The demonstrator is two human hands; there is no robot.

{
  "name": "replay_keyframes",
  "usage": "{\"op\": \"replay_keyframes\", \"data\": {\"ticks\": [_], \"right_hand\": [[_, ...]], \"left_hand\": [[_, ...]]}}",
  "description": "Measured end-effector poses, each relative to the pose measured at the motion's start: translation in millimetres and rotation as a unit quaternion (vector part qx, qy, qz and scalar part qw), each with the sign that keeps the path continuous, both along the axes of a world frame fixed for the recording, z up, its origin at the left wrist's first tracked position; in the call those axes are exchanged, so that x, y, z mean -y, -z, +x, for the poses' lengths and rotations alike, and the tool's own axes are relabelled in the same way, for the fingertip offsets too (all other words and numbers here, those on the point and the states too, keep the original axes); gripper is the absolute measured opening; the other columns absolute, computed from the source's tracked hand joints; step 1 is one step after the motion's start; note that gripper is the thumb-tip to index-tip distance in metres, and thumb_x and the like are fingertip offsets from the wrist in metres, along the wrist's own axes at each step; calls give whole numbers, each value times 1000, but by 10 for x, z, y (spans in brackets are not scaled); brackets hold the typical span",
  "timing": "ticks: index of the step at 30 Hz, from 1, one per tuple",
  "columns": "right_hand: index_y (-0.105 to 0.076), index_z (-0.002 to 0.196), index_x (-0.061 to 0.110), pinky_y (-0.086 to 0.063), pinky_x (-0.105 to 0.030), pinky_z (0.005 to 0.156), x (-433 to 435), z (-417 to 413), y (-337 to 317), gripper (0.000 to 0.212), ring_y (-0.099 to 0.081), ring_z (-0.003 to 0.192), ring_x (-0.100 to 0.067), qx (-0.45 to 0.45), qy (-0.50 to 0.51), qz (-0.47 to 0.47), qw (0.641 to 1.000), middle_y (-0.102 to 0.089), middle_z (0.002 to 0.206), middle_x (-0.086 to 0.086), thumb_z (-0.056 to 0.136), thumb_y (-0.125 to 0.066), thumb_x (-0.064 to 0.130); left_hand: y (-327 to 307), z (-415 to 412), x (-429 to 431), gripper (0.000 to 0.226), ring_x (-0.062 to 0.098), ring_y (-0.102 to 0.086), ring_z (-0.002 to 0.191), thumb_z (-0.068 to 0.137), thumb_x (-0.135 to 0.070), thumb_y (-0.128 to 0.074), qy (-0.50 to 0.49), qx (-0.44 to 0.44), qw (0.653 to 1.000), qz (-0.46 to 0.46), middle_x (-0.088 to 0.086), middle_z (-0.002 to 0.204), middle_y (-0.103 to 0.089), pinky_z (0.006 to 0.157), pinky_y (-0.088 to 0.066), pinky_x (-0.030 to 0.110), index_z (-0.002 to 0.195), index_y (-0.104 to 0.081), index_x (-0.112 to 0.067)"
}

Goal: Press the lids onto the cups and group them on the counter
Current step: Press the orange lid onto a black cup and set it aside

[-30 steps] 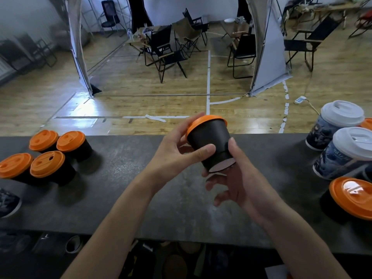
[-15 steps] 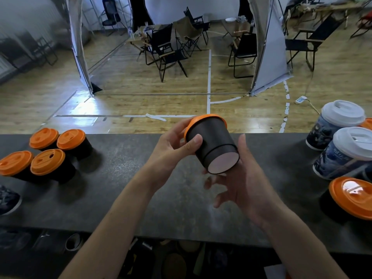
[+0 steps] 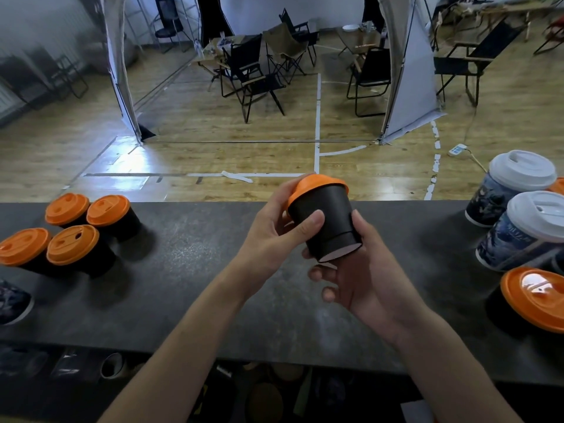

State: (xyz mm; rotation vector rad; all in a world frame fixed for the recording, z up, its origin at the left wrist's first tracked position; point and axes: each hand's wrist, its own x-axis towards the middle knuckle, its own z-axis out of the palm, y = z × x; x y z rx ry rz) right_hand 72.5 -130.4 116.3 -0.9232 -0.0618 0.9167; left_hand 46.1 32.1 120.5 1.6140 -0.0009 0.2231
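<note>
From the head camera, a person holds one small black cup (image 3: 328,221) up in the air over the middle of the dark counter (image 3: 189,285). The cup has an orange lid (image 3: 316,185) on top. It tips a bit, so its pale bottom faces the person.

The left hand (image 3: 271,233) grips the cup from the left side. Its thumb lies across the black wall, and its other fingers (image 3: 285,190) curl round the back, up by the lid. The right hand (image 3: 370,279) holds the cup too, with the thumb up along the right side and the fingers curled in under the bottom. So both hands are closed round the same cup.

On the left of the counter stand four black cups with orange lids (image 3: 72,244), all close together in a little bunch. Just past them, at the very edge, I see a bit of a dark patterned cup (image 3: 13,303).

On the right stand two blue patterned cups with white lids (image 3: 522,174), side by side. Nearer to the person there is a bigger black cup with an orange lid (image 3: 537,297), partly cut off by the edge.

Behind the counter there is a wooden floor (image 3: 213,154) with white lines and some black folding chairs (image 3: 253,74).
</note>
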Motion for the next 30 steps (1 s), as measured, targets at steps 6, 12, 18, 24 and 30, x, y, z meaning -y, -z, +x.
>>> {"op": "replay_keyframes", "data": {"ticks": [6, 12, 18, 24, 30], "right_hand": [[-63, 126, 8, -59, -31, 59, -6, 37, 102, 66, -72, 77, -23, 7, 86, -51, 995, -68, 104, -15, 82, -64, 56], [-53, 121, 33, -57, -23, 76, -98, 0, 211, 71, -68, 98, -6, 256, 207, -247, 911, -64, 115, 6, 62, -84, 54], [-52, 124, 29, -52, -25, 84, -157, 70, 319, 67, -62, 105, -10, 438, 334, -252, 795, -61, 116, 12, 70, -92, 35], [-51, 147, 28, -29, -4, 95, -170, 256, 293, 82, -46, 109, -13, 590, 233, -348, 691, -56, 119, 13, 73, -69, 59], [-56, 135, 27, -38, -12, 94, -171, 268, 282, 77, -47, 110, -8, 591, 199, -355, 697, -60, 123, 15, 69, -65, 64]], "left_hand": [[162, 41, -27, 51, 18, -62, 119, 104, -47, -38, -15, -36, 999, -34, 7, 124, -67, 105, -47, 38, 133, -58, -10], [281, 168, -27, 53, 33, -66, 114, 104, -48, -41, -73, -112, 981, -143, 19, 125, -68, 90, -58, 42, 131, -62, -7], [366, 197, 22, 54, 30, -63, 103, 102, -34, -30, -51, -152, 928, -335, 24, 116, -68, 84, -59, 45, 131, -63, -2], [453, 133, 195, 56, 31, -72, 105, 106, -43, -32, -3, -190, 868, -459, 18, 122, -71, 83, -60, 40, 133, -62, -4], [545, 142, 222, 67, 39, -75, 94, 107, -50, -27, -22, -174, 822, -542, 27, 116, -71, 70, -63, 43, 127, -62, 3]]}}
